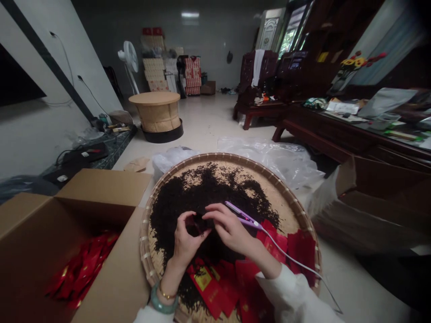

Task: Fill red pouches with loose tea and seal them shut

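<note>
Bamboo tray beside cardboard box

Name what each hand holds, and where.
Right hand grips a purple corded sealer around its middle; left hand pinches a small dark-red packet by its edge.

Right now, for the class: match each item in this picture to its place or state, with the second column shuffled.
Items:
1. Jade-green bangle
2. Purple corded tool
3. Dark loose leaves
4. White standing fan

Places:
A. Held in the right hand
B. Standing on the floor
C. On the left wrist
D. Spread on a round woven tray

Pairs: 1-C, 2-A, 3-D, 4-B
</note>
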Demonstrator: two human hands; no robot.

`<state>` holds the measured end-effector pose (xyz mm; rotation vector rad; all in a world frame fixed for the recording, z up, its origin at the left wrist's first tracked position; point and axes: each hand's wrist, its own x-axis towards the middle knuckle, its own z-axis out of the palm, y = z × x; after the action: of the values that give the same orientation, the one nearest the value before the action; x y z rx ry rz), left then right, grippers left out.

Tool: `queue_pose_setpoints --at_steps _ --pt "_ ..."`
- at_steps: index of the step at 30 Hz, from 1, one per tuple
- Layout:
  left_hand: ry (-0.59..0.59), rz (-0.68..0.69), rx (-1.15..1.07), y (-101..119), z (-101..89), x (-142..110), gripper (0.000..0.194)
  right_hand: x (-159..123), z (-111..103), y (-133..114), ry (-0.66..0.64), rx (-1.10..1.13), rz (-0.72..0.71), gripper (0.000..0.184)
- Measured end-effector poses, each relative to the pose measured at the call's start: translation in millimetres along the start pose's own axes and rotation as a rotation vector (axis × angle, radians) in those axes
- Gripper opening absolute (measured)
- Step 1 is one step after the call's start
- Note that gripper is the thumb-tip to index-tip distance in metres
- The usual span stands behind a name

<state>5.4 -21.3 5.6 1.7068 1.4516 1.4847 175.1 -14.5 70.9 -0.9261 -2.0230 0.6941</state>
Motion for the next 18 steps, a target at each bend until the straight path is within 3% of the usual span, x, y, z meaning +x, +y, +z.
queue_pose_setpoints --at_steps 3,5,7,11,14,18 --pt "-0.043 -0.061 -0.018 -1.9 0.8 0.1 0.057 -0.8 0.1 2.8 -0.175 -0.199 -0.074 0.027" --pt "-0.089 -0.111 -0.010 -2.5 1.1 1.1 0.064 0.7 1.7 7.4 -0.187 -0.298 -0.099 0.015" --pt "-0.153 -0.144 -0.001 -2.2 0.8 2.3 0.069 3.3 3.4 12.8 -0.098 -0.323 -0.117 0.007" --pt "-0.362 -0.158 -0.113 2.7 -1.7 3.1 0.065 10.2 2.6 18.0 0.129 -0.256 -0.177 0.012" --pt "-0.508 -0.204 -0.167 9.5 -2.4 0.3 0.050 15.0 -0.8 17.4 0.169 -0.229 -0.138 0.018" --pt "-0.625 -0.387 -0.252 18.5 0.2 -5.8 0.027 19.3 -3.5 16.9 0.156 -0.291 0.054 0.020"
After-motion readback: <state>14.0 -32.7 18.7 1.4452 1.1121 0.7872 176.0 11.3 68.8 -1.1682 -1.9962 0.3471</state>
